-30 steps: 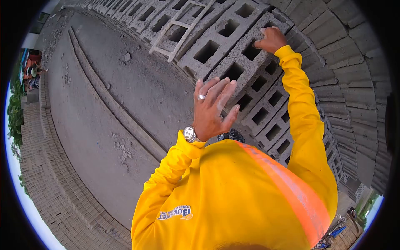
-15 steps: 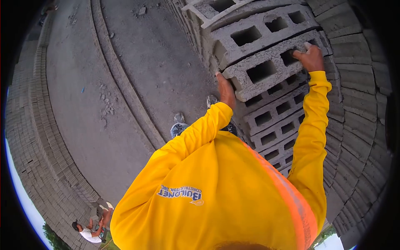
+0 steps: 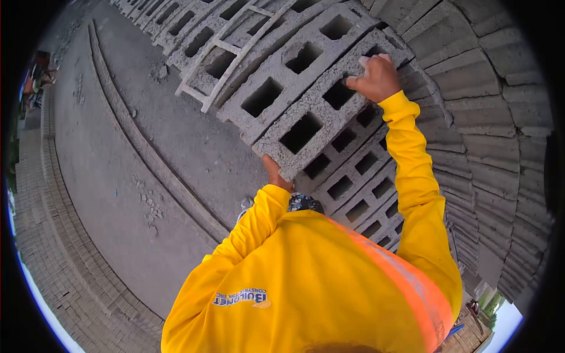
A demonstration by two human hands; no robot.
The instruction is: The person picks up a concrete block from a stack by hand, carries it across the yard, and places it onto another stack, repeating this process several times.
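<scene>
Concrete paving (image 3: 118, 153) fills the left side of the view, grey and dusty, with a low raised ridge (image 3: 147, 153) running along it and a scatter of small rubble (image 3: 147, 203) beside that ridge. A course of small bricks (image 3: 53, 247) borders the paving at the far left. Further right, a pale wooden frame (image 3: 223, 53) lies on top of the stacked hollow blocks (image 3: 276, 65).

Just right of the frame sits the concrete block (image 3: 321, 109) being handled, the top one on its stack and tilted against the row. It has three open square hollows, all of them dark inside; whether anything lies in them cannot be told. The left hand (image 3: 272, 170) is tucked under the block's near lower corner, touching it, its grip mostly hidden beneath the block so that the fingers cannot be seen. The right hand (image 3: 376, 76) is at the block's far end, fingers curled over the edge into the last hollow, its grip closed tight on the block. Both yellow sleeves (image 3: 412, 176) reach up from the body.

Below the block, more hollow blocks (image 3: 359, 176) are stacked in layers, their cavities dark too. At the far right stand solid-faced stacked blocks (image 3: 488, 117).
</scene>
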